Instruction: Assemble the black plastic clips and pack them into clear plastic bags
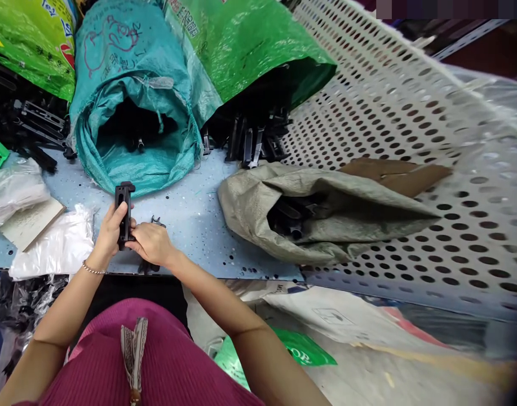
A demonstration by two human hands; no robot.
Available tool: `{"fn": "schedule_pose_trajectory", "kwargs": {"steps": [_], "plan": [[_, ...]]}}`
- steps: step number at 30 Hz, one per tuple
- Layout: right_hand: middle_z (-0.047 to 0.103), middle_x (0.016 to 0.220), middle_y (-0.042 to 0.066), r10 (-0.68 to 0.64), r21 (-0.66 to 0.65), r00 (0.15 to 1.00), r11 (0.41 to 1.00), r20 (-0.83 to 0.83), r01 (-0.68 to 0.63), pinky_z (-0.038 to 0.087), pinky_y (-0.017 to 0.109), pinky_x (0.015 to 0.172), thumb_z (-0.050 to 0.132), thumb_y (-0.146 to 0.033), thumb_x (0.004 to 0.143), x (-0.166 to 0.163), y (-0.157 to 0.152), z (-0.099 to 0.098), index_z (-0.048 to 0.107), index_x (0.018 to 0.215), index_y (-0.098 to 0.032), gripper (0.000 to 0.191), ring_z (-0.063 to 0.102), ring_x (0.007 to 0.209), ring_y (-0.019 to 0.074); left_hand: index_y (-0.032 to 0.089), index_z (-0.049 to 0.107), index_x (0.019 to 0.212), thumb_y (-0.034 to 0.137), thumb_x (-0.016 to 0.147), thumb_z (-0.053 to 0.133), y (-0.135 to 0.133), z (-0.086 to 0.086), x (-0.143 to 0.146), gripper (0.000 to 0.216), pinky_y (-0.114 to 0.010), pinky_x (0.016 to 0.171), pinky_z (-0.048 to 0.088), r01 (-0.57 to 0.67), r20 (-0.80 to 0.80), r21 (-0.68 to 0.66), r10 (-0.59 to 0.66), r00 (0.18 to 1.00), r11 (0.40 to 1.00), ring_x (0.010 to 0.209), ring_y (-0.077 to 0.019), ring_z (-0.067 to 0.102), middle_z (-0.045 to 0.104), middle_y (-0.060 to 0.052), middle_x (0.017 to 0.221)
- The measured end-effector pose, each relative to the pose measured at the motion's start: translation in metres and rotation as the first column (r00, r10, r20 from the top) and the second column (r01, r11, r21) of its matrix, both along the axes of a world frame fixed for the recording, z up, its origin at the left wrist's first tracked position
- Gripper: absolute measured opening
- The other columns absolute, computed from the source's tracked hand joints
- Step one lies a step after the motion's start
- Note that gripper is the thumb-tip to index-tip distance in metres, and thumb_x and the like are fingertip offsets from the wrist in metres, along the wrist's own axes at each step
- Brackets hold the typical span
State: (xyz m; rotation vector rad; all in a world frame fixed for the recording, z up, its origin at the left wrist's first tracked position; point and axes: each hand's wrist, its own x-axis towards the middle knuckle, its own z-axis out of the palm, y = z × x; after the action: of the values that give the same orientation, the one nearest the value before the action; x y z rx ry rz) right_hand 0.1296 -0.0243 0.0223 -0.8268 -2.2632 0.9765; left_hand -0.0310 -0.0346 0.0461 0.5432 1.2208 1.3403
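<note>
A black plastic bracket-like part (123,211), long and narrow with a slot, stands nearly upright over the front of the table. My left hand (111,228) is closed around its left side, thumb on its face. At its lower end my right hand (150,242) is closed, fingertips pressed against the part; whether they pinch something smaller there is hidden. Under and beside my right hand lie more dark parts (157,221), partly covered. Just beyond, a teal woven sack (133,67) lies with its mouth towards me, a few black pieces inside.
Green sacks (258,45) spill black parts at the back. To the right, a grey-green sack (258,220) holds black parts, against a white perforated panel (393,101). Clear plastic bags (57,242) and a flat board (32,224) lie at the left on the blue table (199,214).
</note>
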Motion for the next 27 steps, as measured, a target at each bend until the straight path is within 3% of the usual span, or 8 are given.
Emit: {"fn": "schedule_pose_trajectory", "kwargs": {"steps": [4,9,13,19,22,24,25,27], "plan": [[0.064,0.074,0.003,0.066,0.074,0.995,0.995,0.078,-0.072,0.042,0.028,0.07,0.023,-0.059,0.108,-0.007,0.044,0.003,0.058,0.079,-0.021,0.059,0.059,0.07,0.0169,0.021,0.042,0.125,0.058,0.084,0.069,-0.006,-0.032,-0.002,0.062,-0.03,0.061,0.057,-0.07,-0.137,-0.041,0.064,0.989,0.997,0.068,-0.0191,0.072,0.07,-0.001,0.083],[0.066,0.123,0.019,-0.536,0.083,0.784,0.838,0.314,0.54,0.047,0.037,0.09,0.042,-0.044,0.106,-0.059,0.183,0.023,0.055,0.12,-0.014,0.035,0.065,0.111,0.0304,0.017,0.052,0.128,0.044,0.096,0.055,-0.037,-0.08,0.026,0.042,-0.05,0.105,0.051,0.06,-0.539,0.023,-0.037,0.841,0.998,0.118,-0.0276,0.066,0.069,-0.015,0.121],[0.059,0.135,0.026,-0.533,-0.231,0.772,0.749,0.348,0.621,0.045,0.041,0.1,0.052,-0.027,0.1,-0.082,0.249,0.033,0.057,0.121,-0.01,0.028,0.058,0.125,0.0341,0.018,0.053,0.138,0.041,0.096,0.057,-0.05,-0.09,0.034,0.048,-0.054,0.12,0.037,0.14,-0.75,0.127,0.003,0.662,0.982,0.139,-0.0304,0.049,0.055,-0.017,0.143],[0.052,0.066,0.0,-0.309,-0.596,0.947,0.744,0.092,0.301,0.04,0.022,0.05,0.024,-0.041,0.105,-0.05,0.177,0.015,0.056,0.089,-0.018,0.042,0.044,0.05,0.0121,0.022,0.056,0.136,0.059,0.093,0.06,-0.007,-0.052,-0.007,0.058,-0.048,0.114,0.044,-0.033,-0.306,0.179,0.087,0.948,0.983,0.131,-0.0277,0.059,0.059,-0.015,0.141],[0.037,0.06,-0.007,-0.082,-0.833,0.903,0.429,-0.423,-0.351,0.024,0.018,0.041,0.03,-0.055,0.101,-0.021,0.103,0.0,0.052,0.089,-0.02,0.042,0.019,0.042,0.0079,0.023,0.054,0.136,0.074,0.09,0.052,0.025,-0.025,-0.01,0.069,-0.048,0.108,0.05,-0.075,0.198,0.181,0.038,0.979,0.981,0.123,-0.0274,0.065,0.065,-0.013,0.134],[0.044,0.06,-0.005,0.129,-0.849,0.908,0.323,-0.398,-0.418,0.028,0.02,0.041,0.033,-0.058,0.1,-0.003,0.068,-0.002,0.053,0.089,-0.02,0.044,0.025,0.041,0.0081,0.024,0.052,0.138,0.074,0.089,0.054,0.034,-0.012,-0.005,0.07,-0.048,0.101,0.054,-0.042,0.327,0.164,-0.014,0.945,0.985,0.113,-0.0269,0.069,0.07,-0.011,0.123],[0.05,0.062,-0.003,0.223,-0.847,0.927,0.386,-0.3,-0.367,0.032,0.022,0.043,0.036,-0.057,0.101,0.004,0.059,0.001,0.055,0.09,-0.02,0.043,0.033,0.043,0.0092,0.025,0.05,0.14,0.071,0.089,0.058,0.034,-0.008,-0.002,0.069,-0.047,0.098,0.055,-0.03,0.311,0.15,-0.019,0.95,0.988,0.109,-0.0265,0.07,0.071,-0.01,0.117],[0.062,0.074,0.002,0.217,-0.679,0.976,0.715,-0.009,-0.165,0.042,0.025,0.055,0.041,-0.051,0.103,0.011,0.055,0.013,0.059,0.098,-0.02,0.036,0.051,0.056,0.0132,0.025,0.049,0.143,0.063,0.088,0.066,0.025,-0.005,0.004,0.069,-0.044,0.099,0.055,-0.039,0.141,0.141,0.019,0.99,0.989,0.11,-0.0261,0.069,0.072,-0.008,0.114]]}}
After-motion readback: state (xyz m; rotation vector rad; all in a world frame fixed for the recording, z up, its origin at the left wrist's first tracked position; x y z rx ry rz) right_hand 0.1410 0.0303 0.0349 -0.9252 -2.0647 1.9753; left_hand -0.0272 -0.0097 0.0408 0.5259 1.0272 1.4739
